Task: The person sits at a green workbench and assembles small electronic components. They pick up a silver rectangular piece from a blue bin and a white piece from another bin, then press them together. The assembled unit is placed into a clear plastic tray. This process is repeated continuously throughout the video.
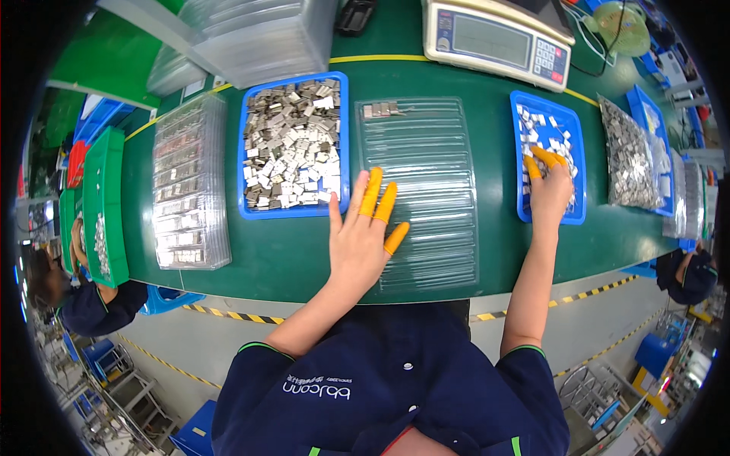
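Navy shirt point(411, 365) with green trim filled the lower part of the view, worn by a person at a green table point(281, 262). Three digits of the left hand point(356, 247), thumb included, wore yellow covers; its fingers were spread wide and lay over the left edge of the clear tray point(426, 254), gripping nothing that I could see. Over at the right blue tray point(546, 102), the right hand point(553, 190) reached in among white pieces point(563, 143), its yellow-tipped thumb and forefinger a narrow gap apart; whether they pinched a piece, I could not tell.

Ribbed with crosswise slots, the clear tray held a short row of grey parts point(380, 110) at its upper left corner. Just left of it, the left blue tray point(293, 213) was heaped with mixed grey and white connectors point(293, 144). Farther left stood a stack point(190, 182) of filled clear trays, then a green bin point(115, 159) of small pale bits point(100, 239).
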### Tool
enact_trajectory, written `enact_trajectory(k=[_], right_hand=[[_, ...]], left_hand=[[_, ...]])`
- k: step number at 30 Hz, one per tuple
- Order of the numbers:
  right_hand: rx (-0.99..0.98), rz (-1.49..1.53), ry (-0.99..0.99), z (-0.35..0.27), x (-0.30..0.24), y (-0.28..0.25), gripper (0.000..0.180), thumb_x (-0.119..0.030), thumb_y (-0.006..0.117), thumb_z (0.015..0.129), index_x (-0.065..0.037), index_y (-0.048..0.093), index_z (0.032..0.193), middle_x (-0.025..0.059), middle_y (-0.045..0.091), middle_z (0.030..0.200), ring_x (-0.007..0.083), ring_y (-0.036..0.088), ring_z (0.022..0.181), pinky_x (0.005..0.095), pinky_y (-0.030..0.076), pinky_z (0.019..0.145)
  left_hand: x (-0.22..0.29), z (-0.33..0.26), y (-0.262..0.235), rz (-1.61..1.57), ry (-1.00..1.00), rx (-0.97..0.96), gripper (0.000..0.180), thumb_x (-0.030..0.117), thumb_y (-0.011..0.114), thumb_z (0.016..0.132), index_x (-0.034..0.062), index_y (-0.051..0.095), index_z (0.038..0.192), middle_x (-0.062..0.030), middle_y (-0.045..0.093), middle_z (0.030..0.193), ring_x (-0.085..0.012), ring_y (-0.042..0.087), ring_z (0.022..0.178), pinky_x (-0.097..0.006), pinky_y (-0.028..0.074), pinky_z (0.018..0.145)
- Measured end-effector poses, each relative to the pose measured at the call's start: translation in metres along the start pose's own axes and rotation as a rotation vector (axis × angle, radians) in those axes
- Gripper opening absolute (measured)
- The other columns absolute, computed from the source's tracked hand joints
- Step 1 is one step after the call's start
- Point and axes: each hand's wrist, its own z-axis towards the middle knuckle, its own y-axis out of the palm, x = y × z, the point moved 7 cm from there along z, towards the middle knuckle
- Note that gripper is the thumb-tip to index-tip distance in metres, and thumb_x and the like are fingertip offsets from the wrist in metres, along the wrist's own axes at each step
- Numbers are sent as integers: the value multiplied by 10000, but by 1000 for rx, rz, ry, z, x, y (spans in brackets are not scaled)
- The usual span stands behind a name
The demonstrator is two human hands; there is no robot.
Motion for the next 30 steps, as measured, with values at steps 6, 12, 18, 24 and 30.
enact_trajectory(k=[6, 12, 18, 24, 30], right_hand=[[81, -15, -29, -2, 6, -1, 189, -129, 688, 760, -41, 697, 927, 149, 648, 916, 300, 596, 855, 383, 429, 825], [232, 175, -52, -5, 5, -13, 143, -109, 698, 760, -28, 691, 878, 111, 660, 941, 262, 600, 859, 360, 418, 854], [242, 635, 156, -9, 21, -7, 159, -5, 660, 767, 18, 617, 918, 74, 654, 888, 123, 599, 717, 245, 484, 654], [81, 980, 239, -11, 21, 5, 83, 8, 570, 849, 15, 507, 903, 129, 637, 835, 122, 577, 590, 235, 474, 533], [95, 1069, 276, -11, 21, 10, 171, 28, 686, 772, 33, 553, 879, 112, 631, 847, 191, 650, 753, 278, 524, 675]], left_hand=[[-4, 5, -37, -173, 133, 309, 353, 246, 691, 765, 142, 612, 1093, -48, 544, 1240, -251, 410, 1267, -549, 64, 1079], [-76, 51, -79, 148, -96, 425, 257, 266, 777, 646, 110, 715, 841, -16, 626, 929, -216, 521, 943, -450, 265, 925], [-101, 59, -54, 190, -160, 282, 260, 273, 768, 655, 59, 722, 795, -57, 641, 891, -227, 516, 901, -425, 286, 860], [-103, 63, -58, 162, -109, 335, 176, 192, 709, 732, 64, 705, 854, -80, 647, 851, -237, 536, 846, -379, 332, 819], [-87, 47, -61, -595, -318, 367, 145, 104, 650, 822, 28, 662, 945, -113, 677, 858, -186, 624, 675, -287, 488, 654]])
